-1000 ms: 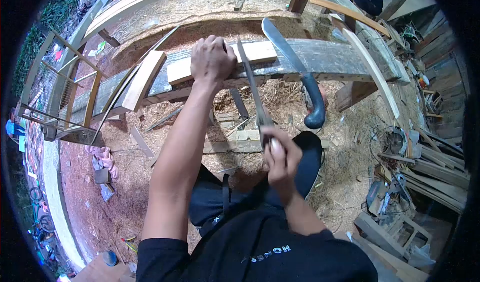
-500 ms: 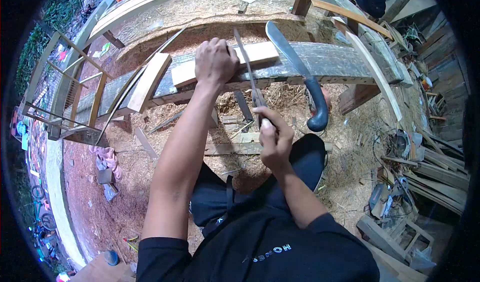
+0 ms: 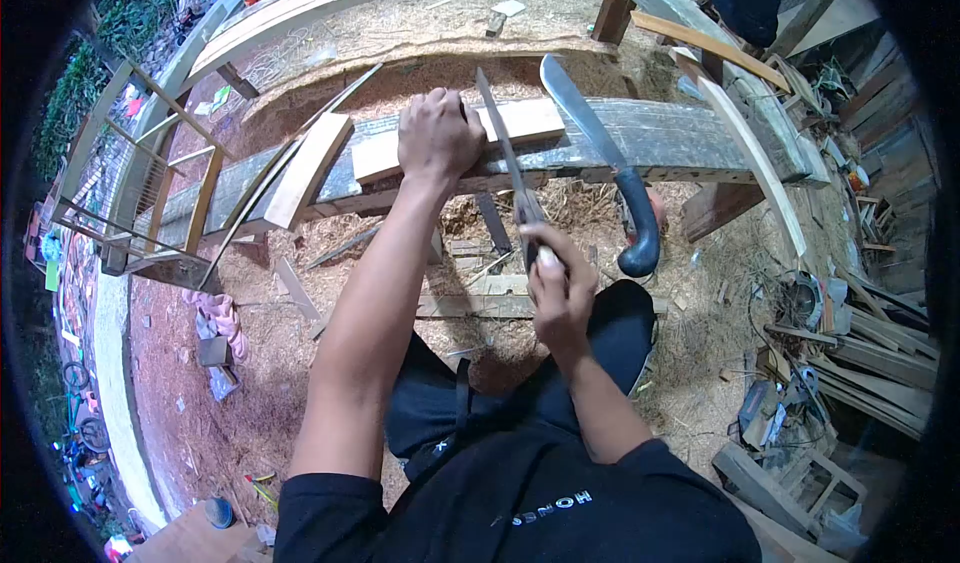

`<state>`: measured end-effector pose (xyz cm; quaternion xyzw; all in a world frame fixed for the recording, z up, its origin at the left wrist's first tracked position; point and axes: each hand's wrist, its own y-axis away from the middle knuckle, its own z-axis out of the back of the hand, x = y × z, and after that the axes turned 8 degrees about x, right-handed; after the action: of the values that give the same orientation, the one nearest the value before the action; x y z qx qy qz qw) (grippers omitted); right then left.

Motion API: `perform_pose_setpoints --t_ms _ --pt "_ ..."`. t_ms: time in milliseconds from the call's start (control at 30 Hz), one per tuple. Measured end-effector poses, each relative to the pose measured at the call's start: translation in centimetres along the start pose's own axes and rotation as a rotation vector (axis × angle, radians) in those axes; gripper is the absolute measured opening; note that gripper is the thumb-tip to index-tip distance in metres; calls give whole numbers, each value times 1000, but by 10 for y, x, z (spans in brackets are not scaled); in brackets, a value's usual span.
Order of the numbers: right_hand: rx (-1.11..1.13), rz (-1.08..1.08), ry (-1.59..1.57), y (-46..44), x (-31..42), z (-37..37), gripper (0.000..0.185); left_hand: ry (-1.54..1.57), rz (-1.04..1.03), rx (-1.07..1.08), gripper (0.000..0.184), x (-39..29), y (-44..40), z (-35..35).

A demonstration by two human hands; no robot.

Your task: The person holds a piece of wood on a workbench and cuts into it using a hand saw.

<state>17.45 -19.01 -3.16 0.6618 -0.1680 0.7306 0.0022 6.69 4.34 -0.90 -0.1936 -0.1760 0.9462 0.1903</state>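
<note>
In the head view, the saw had a long, thin, grey blade that narrowed toward its tip and showed nearly edge-on, so its teeth could not be made out. The pale block was a straight-edged, light-coloured piece of wood, lying flat on a weathered, grey-brown bench.

There was one saw and one machete, the latter with a broad grey blade and a black, hooked handle. Two pale pieces of wood lay on the bench: the block, and a separate board to its left. One pink cloth lay on the shaving-strewn ground.

The saw's long axis ran away from the person, its tip leaning slightly left and its handle end toward the body. The block's long axis ran left to right along the bench, tilted a little, with its right end farther away. The saw crossed over the block, just right of the left hand; whether they touched could not be told.

The left hand lay on the block with knuckles up and fingers bent; how tightly it gripped was hidden. The right hand was closed around the saw's handle, in front of the bench.
</note>
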Motion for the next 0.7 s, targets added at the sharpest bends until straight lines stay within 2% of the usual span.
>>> perform_pose_setpoints --t_ms 133,233,333,467,500,567,700 --pt "-4 -24 18 64 -2 11 34 -24 -10 -21 26 1 -3 -1" --pt "4 -107 -61 28 15 5 33 -1 -14 33 25 2 4 -1" --pt "-9 21 -32 -11 -1 -10 33 22 -23 -19 24 0 0 2" --pt "17 -55 -14 40 1 10 36 0 -15 -45 24 1 -1 -2" --pt "14 -9 16 54 2 12 35 -2 -11 -42 24 1 -2 -4" --pt "4 -43 -71 64 0 12 34 -7 -27 -50 24 2 -2 -4" --pt "7 6 -13 -17 0 -7 32 0 -31 -28 24 2 -1 0"
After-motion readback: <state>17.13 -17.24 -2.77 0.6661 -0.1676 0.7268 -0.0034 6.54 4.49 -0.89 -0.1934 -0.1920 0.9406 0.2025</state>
